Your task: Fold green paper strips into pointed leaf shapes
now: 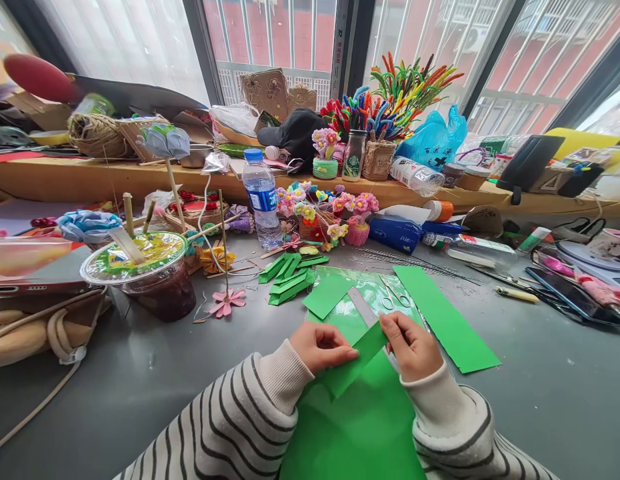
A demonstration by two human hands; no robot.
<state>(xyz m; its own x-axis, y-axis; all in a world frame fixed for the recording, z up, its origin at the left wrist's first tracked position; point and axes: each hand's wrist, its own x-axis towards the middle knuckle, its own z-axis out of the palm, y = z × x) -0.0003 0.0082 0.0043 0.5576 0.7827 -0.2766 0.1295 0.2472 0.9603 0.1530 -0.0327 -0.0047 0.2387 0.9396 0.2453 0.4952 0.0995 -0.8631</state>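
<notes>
Between my two hands a small strip of green paper [367,350] is held slantwise above the table. My left hand [323,348] pinches its left edge between thumb and fingers. At its upper right corner, the thumb and fingers of my right hand [413,343] are closed on it. Below lies a large green sheet [357,433]. Just beyond my hands are a square green piece [329,295], a metal ruler [363,305] and small scissors [394,293] on a clear-covered mat. A long green strip [447,320] lies to the right.
Folded green pieces [290,277] lie ahead, near a pink paper flower [227,302]. A lidded drink cup [160,287] stands at left and a water bottle [263,200] farther back. Thin wires [420,261], a phone [575,293] and tools lie right. A cluttered wooden ledge [300,187] runs behind.
</notes>
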